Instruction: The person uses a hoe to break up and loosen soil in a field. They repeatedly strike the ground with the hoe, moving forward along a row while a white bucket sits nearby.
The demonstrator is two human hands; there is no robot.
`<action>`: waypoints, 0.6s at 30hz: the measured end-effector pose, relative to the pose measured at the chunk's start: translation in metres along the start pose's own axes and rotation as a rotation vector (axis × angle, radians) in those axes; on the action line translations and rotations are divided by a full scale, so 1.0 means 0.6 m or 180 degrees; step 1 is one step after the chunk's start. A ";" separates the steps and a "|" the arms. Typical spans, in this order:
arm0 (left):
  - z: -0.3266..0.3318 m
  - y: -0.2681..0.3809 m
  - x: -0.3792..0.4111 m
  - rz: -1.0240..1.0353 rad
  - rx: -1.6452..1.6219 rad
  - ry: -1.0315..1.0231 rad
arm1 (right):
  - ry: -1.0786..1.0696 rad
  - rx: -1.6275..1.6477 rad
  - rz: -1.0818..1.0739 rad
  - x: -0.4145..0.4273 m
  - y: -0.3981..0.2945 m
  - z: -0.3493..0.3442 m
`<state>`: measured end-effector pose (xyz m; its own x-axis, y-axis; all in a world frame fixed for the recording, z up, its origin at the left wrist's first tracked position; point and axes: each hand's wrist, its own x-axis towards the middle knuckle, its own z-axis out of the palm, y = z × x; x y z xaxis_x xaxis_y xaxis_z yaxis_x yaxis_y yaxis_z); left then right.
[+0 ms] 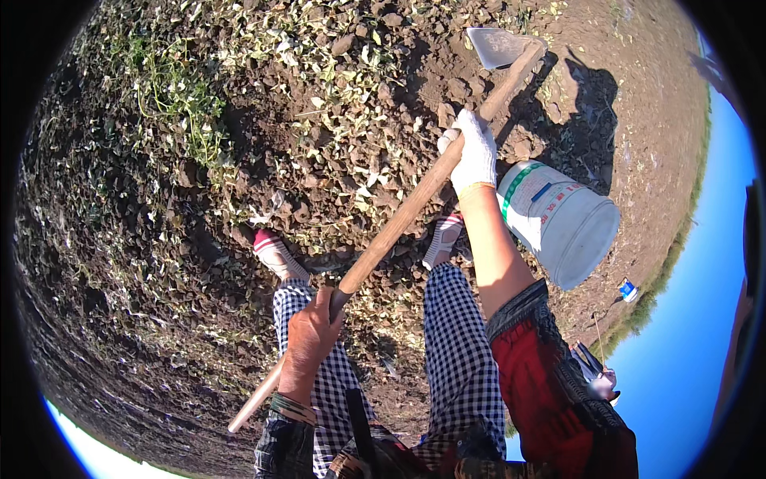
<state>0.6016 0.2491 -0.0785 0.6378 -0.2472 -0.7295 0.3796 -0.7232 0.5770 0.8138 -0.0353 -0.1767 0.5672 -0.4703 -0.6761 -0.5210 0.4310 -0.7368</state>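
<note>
My left hand [310,341], bare, is closed around the lower part of the wooden handle of a hoe [398,230]. Farther up the same handle, my right hand [474,152] grips it in a white knitted glove. The hoe's metal blade [497,48] is at the top right, over or on the cloddy soil; whether it touches the ground cannot be told. A round, pale thing [447,141] shows beside the gloved fingers. Close to my right forearm is a white plastic bucket [559,221] with a green band and printed writing.
Wilted leaves and clods cover the ground around my feet [278,254]. A green leafy plant [185,102] grows at upper left. Far off to the right are a small blue-and-white bucket [628,290] and another person [595,371] with a long thin pole or handle.
</note>
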 end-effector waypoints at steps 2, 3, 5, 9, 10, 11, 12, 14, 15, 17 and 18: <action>0.010 -0.027 0.013 -0.0040 0.0100 0.0025 | -0.0010 0.0019 0.0228 -0.004 0.038 0.017; 0.016 -0.031 0.017 -0.0001 0.0029 0.0068 | 0.0042 0.0046 0.0359 -0.014 0.066 0.022; 0.030 -0.034 -0.011 -0.0269 -0.0388 -0.0161 | 0.0148 -0.0216 0.0299 -0.036 0.092 0.019; 0.012 -0.030 -0.101 -0.0987 -0.0480 -0.0571 | -0.0066 -0.0211 0.0590 -0.139 0.113 0.024; 0.007 -0.036 -0.125 -0.0880 -0.0394 -0.0533 | 0.0140 -0.0335 0.0679 -0.166 0.114 0.017; 0.004 -0.042 -0.144 -0.0758 -0.0308 -0.0472 | 0.0328 -0.0452 0.0750 -0.181 0.112 0.012; 0.001 -0.046 -0.159 -0.0737 -0.0286 -0.0514 | 0.0041 -0.0116 0.0865 -0.192 0.123 -0.007; 0.010 -0.052 -0.193 -0.0880 -0.0213 -0.0566 | 0.0050 0.0030 0.0941 -0.226 0.136 -0.030; 0.016 -0.053 -0.205 -0.0894 -0.0192 -0.0579 | -0.0007 0.0076 0.1016 -0.244 0.142 -0.042; 0.039 -0.080 -0.218 -0.0808 -0.0018 -0.0498 | -0.0163 0.0237 0.1385 -0.270 0.171 -0.083; 0.037 -0.073 -0.201 -0.0836 0.0055 -0.0479 | -0.0115 0.0147 0.1364 -0.288 0.184 -0.088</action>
<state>0.4936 0.2963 -0.0240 0.4122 -0.1421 -0.8999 0.5061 -0.7856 0.3559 0.6249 0.0529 -0.1411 0.3281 -0.2144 -0.9200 -0.6857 0.6158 -0.3881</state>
